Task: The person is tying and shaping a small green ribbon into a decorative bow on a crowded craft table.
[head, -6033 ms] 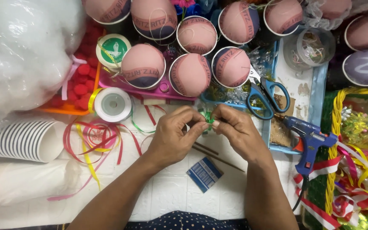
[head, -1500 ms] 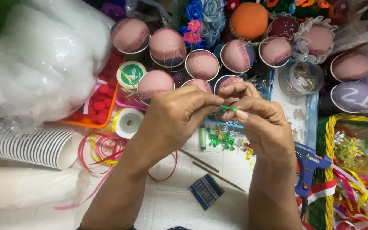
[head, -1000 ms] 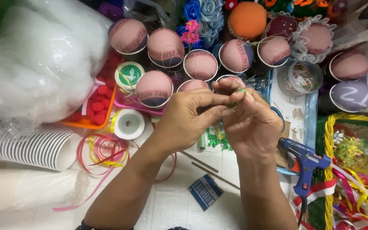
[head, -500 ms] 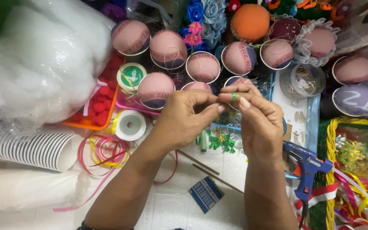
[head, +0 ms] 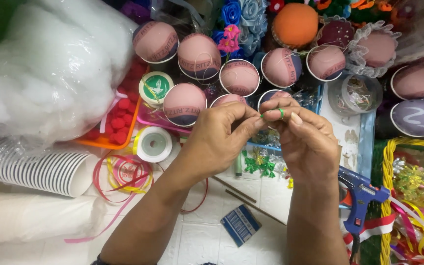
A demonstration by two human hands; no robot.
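Both hands meet above the middle of the table, fingertips together. The left hand [head: 217, 140] pinches one end of a thin green ribbon [head: 281, 112], and the right hand [head: 303, 142] has that strip looped around a fingertip, thumb and forefinger closed on it. To do this well, I judge the strip should be kept taut between the two pinches and the loop small and even (it is narrow and slick, so a slack grip would let it spring open).

Just below the hands lie small green bows [head: 257, 164] beside a green stick [head: 238, 164] and two thin brown sticks [head: 241, 191]. Far from the person stand rows of cups topped with pink stuffed domes [head: 184, 104], close under the fingers, so there is little room to lower the work. A blue glue gun [head: 361, 201] lies to the right, a white tape roll [head: 154, 144] and loose red and yellow ribbon [head: 123, 172] to the left, with a stack of cups [head: 35, 169] and white stuffing [head: 50, 68] beyond.
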